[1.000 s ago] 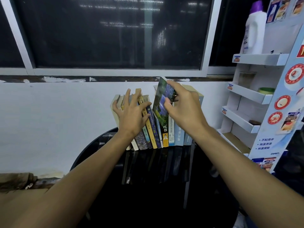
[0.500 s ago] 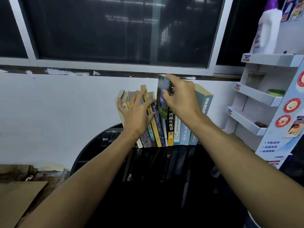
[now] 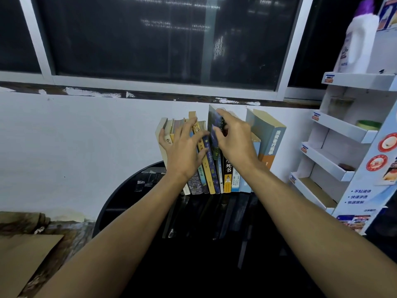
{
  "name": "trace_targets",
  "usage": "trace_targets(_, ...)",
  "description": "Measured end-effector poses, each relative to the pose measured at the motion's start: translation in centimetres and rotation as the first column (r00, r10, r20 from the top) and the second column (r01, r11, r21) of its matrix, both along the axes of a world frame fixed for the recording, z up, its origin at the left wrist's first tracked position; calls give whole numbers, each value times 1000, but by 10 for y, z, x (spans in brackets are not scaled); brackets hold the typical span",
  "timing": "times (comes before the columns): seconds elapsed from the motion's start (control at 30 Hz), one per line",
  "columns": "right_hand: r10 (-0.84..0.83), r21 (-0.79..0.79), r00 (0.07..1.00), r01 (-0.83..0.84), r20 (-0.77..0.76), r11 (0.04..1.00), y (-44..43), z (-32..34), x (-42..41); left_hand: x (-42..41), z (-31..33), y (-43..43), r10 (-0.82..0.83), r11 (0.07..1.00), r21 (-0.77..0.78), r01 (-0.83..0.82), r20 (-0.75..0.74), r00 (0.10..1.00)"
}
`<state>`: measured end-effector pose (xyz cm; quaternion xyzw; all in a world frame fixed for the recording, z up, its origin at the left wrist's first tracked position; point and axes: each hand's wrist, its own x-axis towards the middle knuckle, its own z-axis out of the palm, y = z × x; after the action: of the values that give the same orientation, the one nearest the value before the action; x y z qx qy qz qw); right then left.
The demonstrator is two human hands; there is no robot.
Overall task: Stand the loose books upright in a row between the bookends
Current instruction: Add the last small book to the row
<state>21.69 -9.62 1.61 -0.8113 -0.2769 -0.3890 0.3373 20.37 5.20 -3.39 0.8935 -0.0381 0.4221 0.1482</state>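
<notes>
Glossy paperback pinched by right hand, left hand splayed flat on matte leaning spines.

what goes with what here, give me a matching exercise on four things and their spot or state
Column 1:
1. left hand
2. right hand
3. white bottle
4. grey-blue book

Column 2:
a. pinching the top of the dark-covered book
b. right end of the row, leaning
c. spread flat against the left books' spines
d. top shelf of the display rack

Pairs: 1-c, 2-a, 3-d, 4-b
</notes>
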Motion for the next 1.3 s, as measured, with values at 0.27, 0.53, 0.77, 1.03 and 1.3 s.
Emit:
trace_targets(0.27,32,-91,996,-39,-82,995,-4,-29,12,2,-1,0,7,1000,-11,-7,-30,1000)
trace_targets(0.53,-15,-290,985,-37,-175,956,-10,-45,21,3,0,0,9,1000,-12,-9,-35,999)
trace_targets(0.77,-23,-412,983,-55,-182,909,-15,-50,19,1,3,-4,9,1000,-12,-9,-43,999)
trace_targets(1.03,-104,-459,995,94,4,883,-27,-50,15,5,3,-6,9,1000,-10,-9,-40,999)
trace_targets(1.3,-151,-488,986,165,68,857,-32,-59,14,4,7,-12,-6,1000,-16,5,-59,998)
